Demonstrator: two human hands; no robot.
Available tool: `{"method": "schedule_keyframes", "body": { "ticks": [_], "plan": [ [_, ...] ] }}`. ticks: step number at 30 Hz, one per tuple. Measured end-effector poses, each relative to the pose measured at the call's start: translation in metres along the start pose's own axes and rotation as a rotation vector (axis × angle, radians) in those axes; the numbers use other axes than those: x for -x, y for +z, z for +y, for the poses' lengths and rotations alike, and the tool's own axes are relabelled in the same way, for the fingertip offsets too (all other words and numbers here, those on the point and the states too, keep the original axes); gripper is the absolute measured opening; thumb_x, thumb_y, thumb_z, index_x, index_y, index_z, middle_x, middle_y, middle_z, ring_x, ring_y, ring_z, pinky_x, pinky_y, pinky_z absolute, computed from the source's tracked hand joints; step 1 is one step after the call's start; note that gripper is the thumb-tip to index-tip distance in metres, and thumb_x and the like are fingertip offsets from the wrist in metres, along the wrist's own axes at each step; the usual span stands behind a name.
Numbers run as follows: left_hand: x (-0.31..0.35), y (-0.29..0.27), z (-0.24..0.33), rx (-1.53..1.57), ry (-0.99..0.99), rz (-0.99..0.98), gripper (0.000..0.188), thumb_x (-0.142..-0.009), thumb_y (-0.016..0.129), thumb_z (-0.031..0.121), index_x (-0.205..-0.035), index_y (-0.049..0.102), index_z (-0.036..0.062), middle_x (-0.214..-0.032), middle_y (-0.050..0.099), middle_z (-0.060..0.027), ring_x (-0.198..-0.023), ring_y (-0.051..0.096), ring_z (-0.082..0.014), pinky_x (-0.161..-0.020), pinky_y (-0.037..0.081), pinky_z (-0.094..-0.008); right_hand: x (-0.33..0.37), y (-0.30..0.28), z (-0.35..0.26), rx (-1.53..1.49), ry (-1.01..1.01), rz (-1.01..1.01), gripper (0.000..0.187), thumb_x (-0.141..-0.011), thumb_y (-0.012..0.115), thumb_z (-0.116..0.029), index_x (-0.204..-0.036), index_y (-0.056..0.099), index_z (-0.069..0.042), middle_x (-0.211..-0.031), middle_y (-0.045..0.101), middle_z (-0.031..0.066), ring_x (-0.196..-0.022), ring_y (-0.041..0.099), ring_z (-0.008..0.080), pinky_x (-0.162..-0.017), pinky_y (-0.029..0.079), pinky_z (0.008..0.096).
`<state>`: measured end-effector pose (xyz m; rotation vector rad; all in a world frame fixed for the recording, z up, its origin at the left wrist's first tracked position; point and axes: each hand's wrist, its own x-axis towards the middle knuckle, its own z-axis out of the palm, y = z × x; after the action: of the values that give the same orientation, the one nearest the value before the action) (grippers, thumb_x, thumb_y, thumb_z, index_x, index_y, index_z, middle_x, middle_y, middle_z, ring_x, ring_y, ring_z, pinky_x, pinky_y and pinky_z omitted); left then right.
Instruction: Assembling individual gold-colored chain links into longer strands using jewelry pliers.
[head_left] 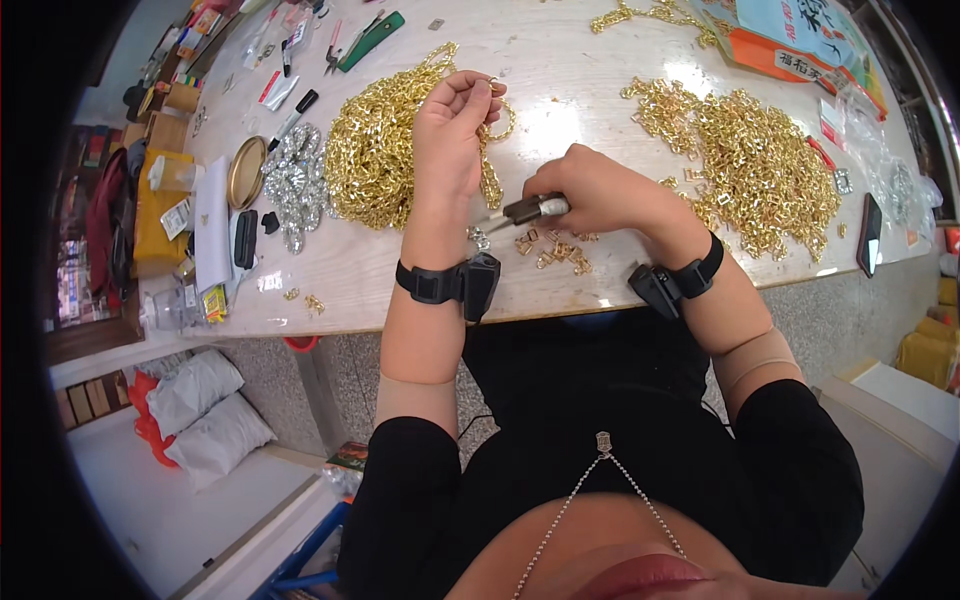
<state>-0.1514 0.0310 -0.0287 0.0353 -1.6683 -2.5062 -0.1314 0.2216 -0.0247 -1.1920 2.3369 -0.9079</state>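
My left hand (455, 125) is raised over the table with its fingertips pinched on the end of a gold chain (491, 183). The chain loops out beside the fingers and hangs down to the right of my wrist. In my closed right hand (600, 195) is a dark tool that looks like pliers (524, 210), its thin tip pointing left. Under that tip lies a small silver-coloured cluster (480, 238). Several loose gold links (560, 252) are scattered just below my right hand. A large heap of gold chain (375, 150) sits left of my left forearm.
A broad pile of gold links (765, 175) spreads on the right, near a phone (870, 233) and an orange-and-blue bag (800, 50). Left are silver chain (294, 180), a round gold lid (247, 172), a black marker (294, 119) and a green-handled tool (371, 41).
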Motion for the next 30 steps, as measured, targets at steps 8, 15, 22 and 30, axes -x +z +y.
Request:
{"method": "schedule_keyframes", "body": {
  "ticks": [8,15,22,30],
  "plan": [
    [0.008,0.012,-0.001,-0.036,-0.104,-0.085,0.01,-0.093,0.062,0.007,-0.1,0.063,0.0011,-0.091,0.069,-0.0069,-0.08,0.062,-0.0101,-0.076,0.05,-0.0231,0.001,-0.02,0.014,-0.862,0.172,0.445,0.014,-0.083,0.07,-0.014,-0.091,0.066,-0.004,-0.08,0.066,0.0064,-0.075,0.064,0.0167,-0.07,0.05,0.0322],
    [0.015,0.021,-0.007,-0.151,-0.076,-0.171,0.009,-0.092,0.064,0.009,-0.1,0.063,0.0043,-0.087,0.064,-0.0016,-0.077,0.057,-0.008,-0.069,0.045,-0.0204,-0.001,-0.02,0.018,-1.492,0.239,0.549,0.013,-0.088,0.065,-0.01,-0.094,0.061,0.0,-0.083,0.066,0.0092,-0.073,0.064,0.0169,-0.069,0.052,0.027],
    [0.018,0.021,-0.011,-0.182,-0.077,-0.226,0.011,-0.091,0.065,0.008,-0.101,0.063,0.0041,-0.083,0.061,0.001,-0.075,0.055,-0.0071,-0.066,0.042,-0.0194,-0.003,-0.014,0.022,-1.588,0.298,0.504,0.013,-0.088,0.065,-0.01,-0.094,0.06,0.0,-0.081,0.065,0.0086,-0.071,0.063,0.0161,-0.068,0.051,0.0268],
    [0.017,0.018,-0.01,0.235,-0.357,-0.286,0.014,-0.09,0.064,0.004,-0.104,0.064,0.0019,-0.09,0.065,-0.0029,-0.082,0.06,-0.0098,-0.07,0.046,-0.0212,0.001,-0.019,0.009,-0.694,0.309,0.78,0.025,-0.084,0.073,-0.018,-0.103,0.066,-0.004,-0.079,0.063,0.0037,-0.066,0.056,0.0139,-0.061,0.045,0.0263]
  ]
}}
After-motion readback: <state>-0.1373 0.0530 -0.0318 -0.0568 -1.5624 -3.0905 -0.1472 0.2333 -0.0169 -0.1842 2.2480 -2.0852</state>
